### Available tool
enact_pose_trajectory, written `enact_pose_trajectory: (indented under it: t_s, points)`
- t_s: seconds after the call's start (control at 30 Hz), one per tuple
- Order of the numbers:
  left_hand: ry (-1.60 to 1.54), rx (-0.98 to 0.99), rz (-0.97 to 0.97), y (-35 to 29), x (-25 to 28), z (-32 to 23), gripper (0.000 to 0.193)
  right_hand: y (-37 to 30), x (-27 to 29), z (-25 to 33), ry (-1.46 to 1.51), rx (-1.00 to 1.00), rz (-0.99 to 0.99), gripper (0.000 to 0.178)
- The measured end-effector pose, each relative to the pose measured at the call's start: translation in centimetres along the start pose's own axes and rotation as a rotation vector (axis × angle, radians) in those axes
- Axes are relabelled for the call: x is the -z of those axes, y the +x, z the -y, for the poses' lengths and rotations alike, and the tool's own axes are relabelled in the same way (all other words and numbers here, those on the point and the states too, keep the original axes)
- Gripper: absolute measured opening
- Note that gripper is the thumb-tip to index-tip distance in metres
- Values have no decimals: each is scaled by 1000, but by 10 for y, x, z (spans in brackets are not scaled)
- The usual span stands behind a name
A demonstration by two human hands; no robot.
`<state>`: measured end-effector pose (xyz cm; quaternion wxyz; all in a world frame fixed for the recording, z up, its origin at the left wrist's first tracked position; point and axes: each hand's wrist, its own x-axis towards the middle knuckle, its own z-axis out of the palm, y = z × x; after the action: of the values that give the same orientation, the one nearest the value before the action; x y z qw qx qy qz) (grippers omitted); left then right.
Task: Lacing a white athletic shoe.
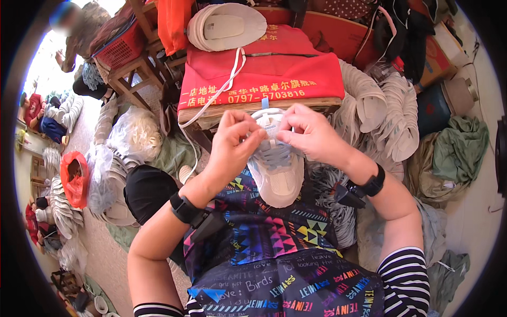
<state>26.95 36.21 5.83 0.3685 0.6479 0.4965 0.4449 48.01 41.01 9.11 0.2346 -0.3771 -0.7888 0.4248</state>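
Note:
A white sneaker point(281, 185) rests at my lap against the edge of the small work table, its toe toward me. Pale grey-blue shoelace point(274, 157) crosses its front, and a blue pull tab point(265, 103) stands up at the heel. My left hand point(237, 136) is closed in a pinch at the left side of the shoe's opening. On the opposite side my right hand point(311, 132) pinches too, thumb against curled fingers. Both appear to grip the shoelace near the top eyelets, though the fingers mostly cover it.
A red cloth point(253, 74) covers the table, with a white cord point(232, 74) and a thin dark tool point(280, 54) on it. Nested pale soles point(227, 26) sit behind. Stacked shoe parts point(398, 116) stand at right, bagged ones point(134, 132) at left. People work far left.

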Motion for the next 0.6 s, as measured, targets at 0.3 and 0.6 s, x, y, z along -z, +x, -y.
enact_pose_trajectory:
  t_s: [0.3, 0.6]
  points:
    - [-561, 142, 34, 17, 13, -31, 21, 10, 1, 51, 440, -39, 295, 14]
    - [-557, 161, 677, 33, 20, -55, 31, 29, 78, 145, 875, 600, 87, 19]
